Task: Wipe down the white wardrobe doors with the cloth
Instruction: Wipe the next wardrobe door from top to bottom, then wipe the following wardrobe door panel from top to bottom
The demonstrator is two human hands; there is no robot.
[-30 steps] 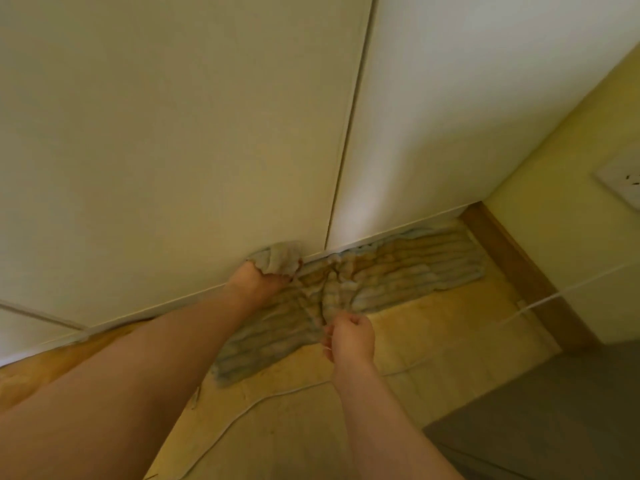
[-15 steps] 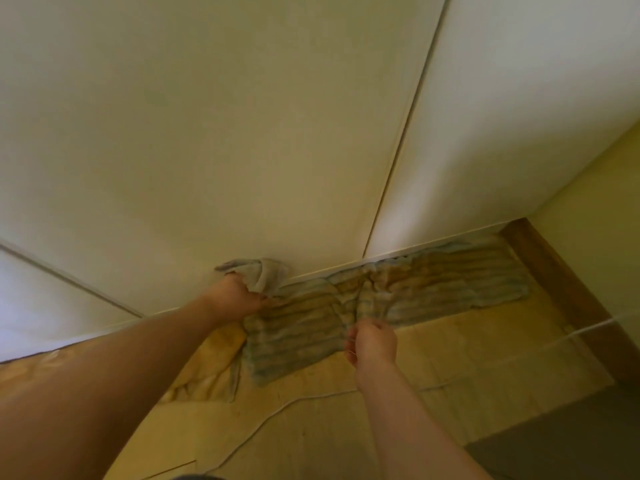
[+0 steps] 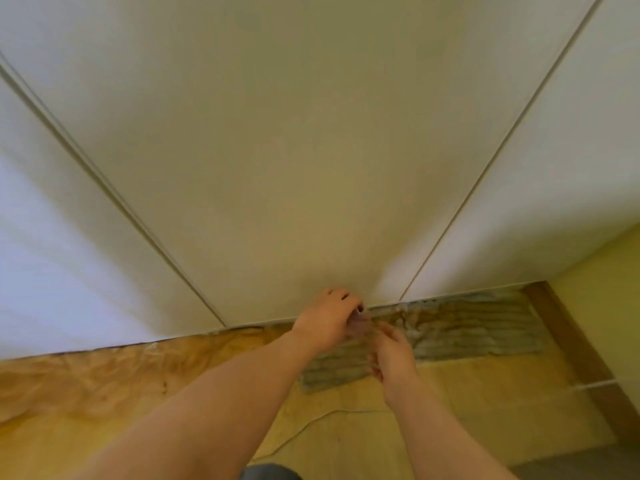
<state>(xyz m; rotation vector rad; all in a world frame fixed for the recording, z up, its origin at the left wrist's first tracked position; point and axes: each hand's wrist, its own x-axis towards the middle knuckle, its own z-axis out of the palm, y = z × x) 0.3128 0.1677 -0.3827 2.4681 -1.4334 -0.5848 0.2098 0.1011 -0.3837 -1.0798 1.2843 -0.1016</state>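
White wardrobe doors (image 3: pixel 311 168) fill the far side above a yellowish floor (image 3: pixel 450 410), with a striped rug (image 3: pixel 467 330) lying along their foot to the right. At the middle door's bottom edge the left grip (image 3: pixel 325 323) is curled round the blurred cloth (image 3: pixel 360 323). The right grip (image 3: pixel 393 353) reaches it from the near right, though I cannot tell whether it pinches.

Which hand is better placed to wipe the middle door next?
Left, probably. The left hand is at the bottom edge of the middle door and seems to grip the blurred cloth; the right hand sits lower, over the striped towel.
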